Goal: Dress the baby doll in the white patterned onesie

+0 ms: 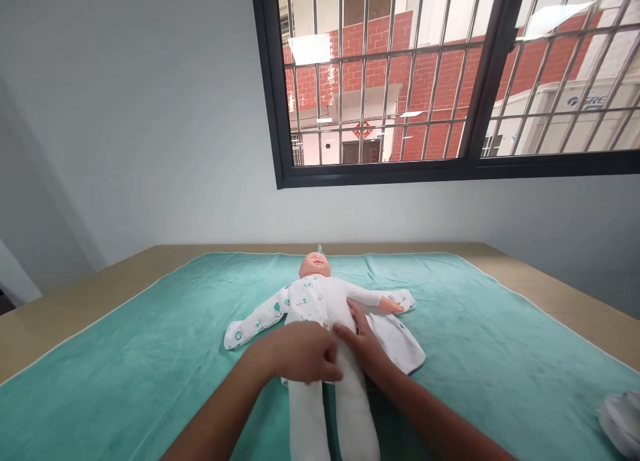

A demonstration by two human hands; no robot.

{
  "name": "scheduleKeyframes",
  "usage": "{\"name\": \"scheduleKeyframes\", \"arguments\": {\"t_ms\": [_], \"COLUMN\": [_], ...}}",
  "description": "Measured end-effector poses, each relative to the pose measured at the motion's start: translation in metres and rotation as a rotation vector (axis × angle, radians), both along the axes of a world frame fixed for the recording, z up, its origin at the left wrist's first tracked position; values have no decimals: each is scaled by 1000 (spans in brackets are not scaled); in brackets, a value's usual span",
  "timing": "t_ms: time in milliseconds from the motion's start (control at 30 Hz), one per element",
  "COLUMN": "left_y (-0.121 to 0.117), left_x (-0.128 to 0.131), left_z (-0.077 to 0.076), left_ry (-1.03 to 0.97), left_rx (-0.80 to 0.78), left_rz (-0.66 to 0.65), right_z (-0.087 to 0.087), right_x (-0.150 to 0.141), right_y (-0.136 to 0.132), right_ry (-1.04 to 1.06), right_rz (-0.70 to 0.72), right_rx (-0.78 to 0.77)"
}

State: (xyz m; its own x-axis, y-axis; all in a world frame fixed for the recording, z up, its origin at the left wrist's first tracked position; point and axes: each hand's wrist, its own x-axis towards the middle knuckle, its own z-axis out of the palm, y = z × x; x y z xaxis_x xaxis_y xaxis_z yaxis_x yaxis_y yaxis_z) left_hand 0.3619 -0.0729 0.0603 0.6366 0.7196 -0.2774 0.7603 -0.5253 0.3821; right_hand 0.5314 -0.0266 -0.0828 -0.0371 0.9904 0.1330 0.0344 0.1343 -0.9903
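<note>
A baby doll (315, 266) lies on its back on a green towel (150, 354), head toward the wall, arms spread. It wears a white printed sleepsuit (305, 301), whose right flap lies open on the towel beside it. My left hand (300, 354) rests on the doll's hips, fingers curled and pressed on the fabric. My right hand (365, 344) lies flat on the doll's belly beside it, fingers stretched toward the chest. The doll's white legs (330, 414) run down between my forearms.
The towel covers a tan table (50, 314) set against a grey wall under a barred window (425, 81). A crumpled white cloth (623, 418) lies at the towel's right near edge.
</note>
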Motion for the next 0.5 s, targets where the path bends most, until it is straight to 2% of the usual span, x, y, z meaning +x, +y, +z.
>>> {"name": "scheduleKeyframes", "arguments": {"t_ms": [100, 200, 333, 500], "left_y": [4, 8, 10, 6], "left_x": [-15, -21, -10, -4], "left_z": [-2, -10, -20, -12], "left_ry": [206, 321, 366, 393], "left_rx": [232, 303, 390, 481], "left_rz": [128, 197, 246, 269], "right_z": [0, 2, 4, 3], "right_x": [1, 2, 3, 3], "right_y": [0, -1, -2, -3], "right_ry": [38, 19, -5, 13], "right_rz": [43, 33, 22, 19], "right_rx": [-1, -6, -7, 1]}}
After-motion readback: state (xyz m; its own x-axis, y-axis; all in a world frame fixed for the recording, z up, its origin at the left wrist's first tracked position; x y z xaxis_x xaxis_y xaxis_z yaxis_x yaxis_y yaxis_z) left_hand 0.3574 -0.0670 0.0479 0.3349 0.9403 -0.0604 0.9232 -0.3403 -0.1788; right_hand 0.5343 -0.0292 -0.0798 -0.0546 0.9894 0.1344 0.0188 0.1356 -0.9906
